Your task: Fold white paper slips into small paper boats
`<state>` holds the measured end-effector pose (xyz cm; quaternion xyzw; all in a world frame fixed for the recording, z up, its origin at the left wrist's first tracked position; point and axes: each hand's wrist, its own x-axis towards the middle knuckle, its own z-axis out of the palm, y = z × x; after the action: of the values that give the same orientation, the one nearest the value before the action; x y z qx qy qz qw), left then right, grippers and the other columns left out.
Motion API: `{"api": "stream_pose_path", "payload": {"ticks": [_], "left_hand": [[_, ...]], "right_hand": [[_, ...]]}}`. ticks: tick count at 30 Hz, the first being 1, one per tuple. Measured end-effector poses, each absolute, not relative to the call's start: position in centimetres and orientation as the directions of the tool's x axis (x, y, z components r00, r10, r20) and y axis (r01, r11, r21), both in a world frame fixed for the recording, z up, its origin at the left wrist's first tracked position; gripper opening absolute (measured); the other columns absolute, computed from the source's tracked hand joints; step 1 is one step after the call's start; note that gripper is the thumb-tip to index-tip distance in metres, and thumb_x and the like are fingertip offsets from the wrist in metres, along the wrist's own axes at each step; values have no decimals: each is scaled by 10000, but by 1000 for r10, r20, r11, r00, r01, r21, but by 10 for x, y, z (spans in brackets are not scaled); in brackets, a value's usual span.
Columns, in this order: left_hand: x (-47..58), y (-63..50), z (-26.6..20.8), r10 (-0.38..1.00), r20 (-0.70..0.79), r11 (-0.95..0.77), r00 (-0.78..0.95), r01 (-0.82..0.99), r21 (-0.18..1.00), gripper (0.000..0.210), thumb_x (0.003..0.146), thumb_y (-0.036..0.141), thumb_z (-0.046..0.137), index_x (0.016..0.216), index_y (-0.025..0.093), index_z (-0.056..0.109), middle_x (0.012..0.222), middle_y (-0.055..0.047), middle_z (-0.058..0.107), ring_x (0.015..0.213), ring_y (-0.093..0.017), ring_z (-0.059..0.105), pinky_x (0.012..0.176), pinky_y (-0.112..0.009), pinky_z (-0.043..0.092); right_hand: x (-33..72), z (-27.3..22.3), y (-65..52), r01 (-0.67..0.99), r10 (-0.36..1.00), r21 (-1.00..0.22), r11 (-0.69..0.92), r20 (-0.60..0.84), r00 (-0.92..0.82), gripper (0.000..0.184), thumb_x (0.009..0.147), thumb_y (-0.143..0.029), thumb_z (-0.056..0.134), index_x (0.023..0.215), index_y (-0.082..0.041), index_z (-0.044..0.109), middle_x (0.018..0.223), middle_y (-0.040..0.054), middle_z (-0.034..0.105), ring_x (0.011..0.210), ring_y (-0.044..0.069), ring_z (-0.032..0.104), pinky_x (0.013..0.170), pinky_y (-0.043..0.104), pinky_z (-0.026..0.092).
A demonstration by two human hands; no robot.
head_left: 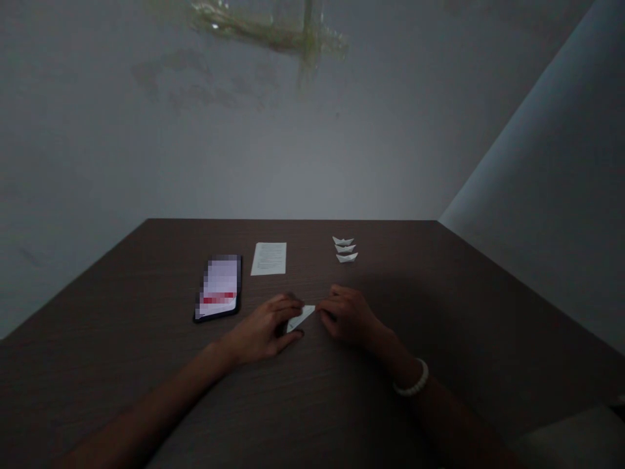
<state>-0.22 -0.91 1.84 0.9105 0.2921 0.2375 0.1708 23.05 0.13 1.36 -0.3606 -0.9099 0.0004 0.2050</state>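
Between my two hands lies a small folded white paper (301,317), roughly triangular, on the brown table. My left hand (269,326) grips it from the left, fingers on its upper edge and thumb near its lower edge, covering part of it. At the paper's right tip, my right hand (347,315) has its fingers curled in a pinch, and it wears a pale beaded bracelet (414,381). Farther back stand three small paper boats, a near one (347,258), a middle one (345,249) and a far one (343,241), lined up one behind another.
A phone (218,286) with a lit, blurred screen lies left of my hands. Beside it is a stack or sheet of printed paper (269,258). The table (146,260) ends against a grey, stained wall (293,156). Something pale (576,440) shows at lower right.
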Motion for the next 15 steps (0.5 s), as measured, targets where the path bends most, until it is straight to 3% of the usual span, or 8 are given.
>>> {"api": "stream_pose_path", "payload": {"ticks": [15], "left_hand": [[0, -10, 16, 652, 387, -754, 652, 506, 419, 227, 900, 179, 462, 1040, 155, 640, 1004, -89, 662, 953, -206, 612, 868, -373, 512]], "right_hand": [[226, 12, 0, 628, 666, -246, 738, 415, -620, 111, 841, -244, 597, 915, -191, 661, 851, 47, 677, 805, 191, 542, 736, 302, 407]]}}
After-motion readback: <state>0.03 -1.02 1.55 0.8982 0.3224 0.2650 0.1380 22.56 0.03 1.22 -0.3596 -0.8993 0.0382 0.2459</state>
